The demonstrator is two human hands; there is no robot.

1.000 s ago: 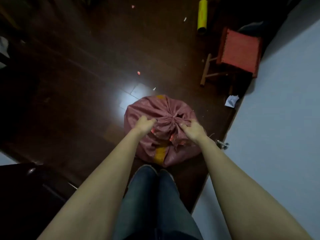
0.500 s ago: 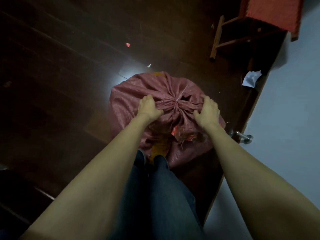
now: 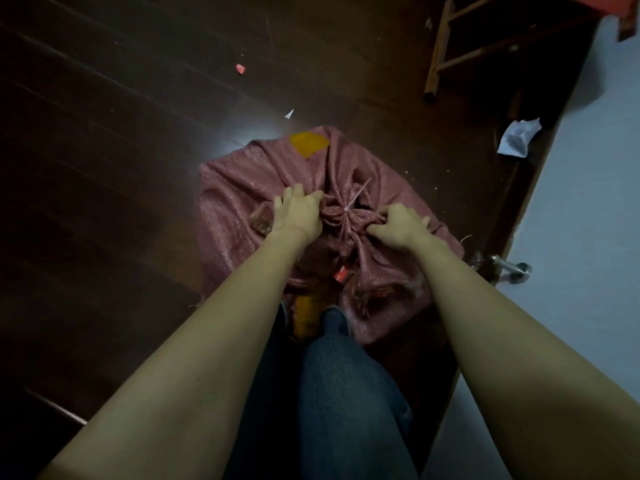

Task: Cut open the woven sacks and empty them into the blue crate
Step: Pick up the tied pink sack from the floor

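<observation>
A pink woven sack (image 3: 242, 192) with yellow patches stands full on the dark wooden floor just in front of my legs. Its mouth is gathered into a tied knot (image 3: 346, 211) with a thin white string sticking up. My left hand (image 3: 299, 214) grips the bunched fabric on the left of the knot. My right hand (image 3: 398, 226) grips the folds on the right of it. A tear near the sack's front shows red packets (image 3: 341, 273) inside. The blue crate is not in view.
A wooden stool (image 3: 441, 50) with a red seat stands at the upper right. Crumpled white paper (image 3: 517, 138) lies by the white wall (image 3: 588, 202). A metal door stopper (image 3: 509, 268) sits at the wall's base. Small scraps dot the floor (image 3: 104, 168).
My view has dropped closer to the sack. Both hands have shifted inward on the gathered fabric towards the knot and tightened on it.
</observation>
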